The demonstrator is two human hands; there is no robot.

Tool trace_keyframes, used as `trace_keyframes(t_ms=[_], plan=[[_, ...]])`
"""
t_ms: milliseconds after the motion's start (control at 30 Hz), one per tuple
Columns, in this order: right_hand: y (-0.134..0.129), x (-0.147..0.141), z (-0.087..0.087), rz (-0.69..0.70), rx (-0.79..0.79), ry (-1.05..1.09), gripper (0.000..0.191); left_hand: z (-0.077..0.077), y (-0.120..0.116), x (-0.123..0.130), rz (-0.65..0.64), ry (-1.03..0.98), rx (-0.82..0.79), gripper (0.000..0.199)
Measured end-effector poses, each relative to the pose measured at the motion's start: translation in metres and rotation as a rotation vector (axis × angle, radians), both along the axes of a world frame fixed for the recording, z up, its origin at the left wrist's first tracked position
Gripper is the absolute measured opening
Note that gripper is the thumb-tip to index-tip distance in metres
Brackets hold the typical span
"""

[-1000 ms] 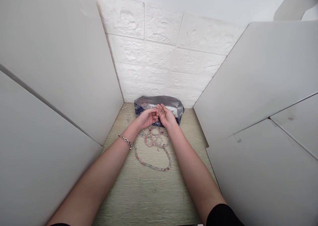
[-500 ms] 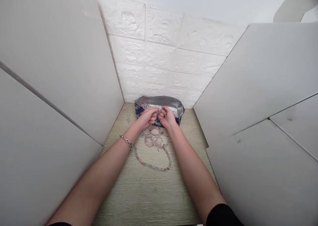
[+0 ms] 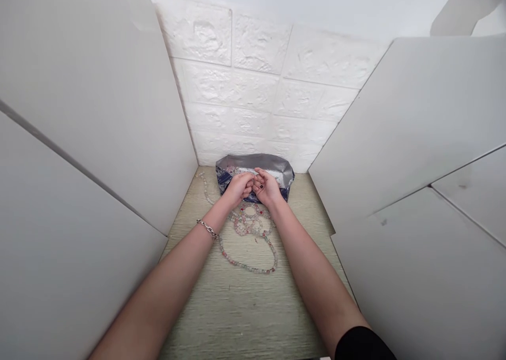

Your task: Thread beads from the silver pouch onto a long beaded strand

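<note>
Left hand and right hand curled, fingertips meeting above a foil pouch; fingers hide anything held, so grip cannot be told. Bead strand lies looped on the tabletop just below. Close, slow fingertip work suits small beads.

A silver chain bracelet with small oval links circles the left wrist. Dark polish marks the fingernails of the right hand, and well up the arm from that hand a plain black sleeve begins, leaving the forearm bare.
</note>
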State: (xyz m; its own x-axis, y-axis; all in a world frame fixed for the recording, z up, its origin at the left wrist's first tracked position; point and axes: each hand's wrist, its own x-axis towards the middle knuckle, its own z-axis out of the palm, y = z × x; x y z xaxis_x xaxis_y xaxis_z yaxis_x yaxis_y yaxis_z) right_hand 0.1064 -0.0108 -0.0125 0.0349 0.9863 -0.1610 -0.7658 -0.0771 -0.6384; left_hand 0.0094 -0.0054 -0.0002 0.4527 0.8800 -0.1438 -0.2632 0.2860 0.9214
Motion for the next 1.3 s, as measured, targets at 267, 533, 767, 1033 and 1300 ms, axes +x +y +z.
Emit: trace_keyframes(t_ms=[267,533,767,1033,1300], plan=[[-0.0022,-0.0006,-0.0027,0.051,0.028,-0.01,0.013,-0.0017,-0.002,-0.0001,0.034,0.007,0.02,0.014],[-0.0016,-0.0001,-0.0075,0.067,0.086,-0.02,0.015,-0.0004,-0.0029,0.0012,0.054,0.0,0.032,0.014],[-0.0033,-0.001,-0.004,0.06,0.076,-0.037,0.015,-0.0004,-0.0033,0.0005,0.058,-0.027,0.019,0.016],[-0.0044,-0.001,-0.0012,0.089,0.078,-0.037,0.017,-0.0006,-0.0033,0.0007,0.082,-0.02,0.008,0.016],[-0.0061,-0.002,-0.0012,0.093,0.085,-0.036,0.019,-0.0002,-0.0036,0.0002,0.082,-0.029,0.007,0.019]])
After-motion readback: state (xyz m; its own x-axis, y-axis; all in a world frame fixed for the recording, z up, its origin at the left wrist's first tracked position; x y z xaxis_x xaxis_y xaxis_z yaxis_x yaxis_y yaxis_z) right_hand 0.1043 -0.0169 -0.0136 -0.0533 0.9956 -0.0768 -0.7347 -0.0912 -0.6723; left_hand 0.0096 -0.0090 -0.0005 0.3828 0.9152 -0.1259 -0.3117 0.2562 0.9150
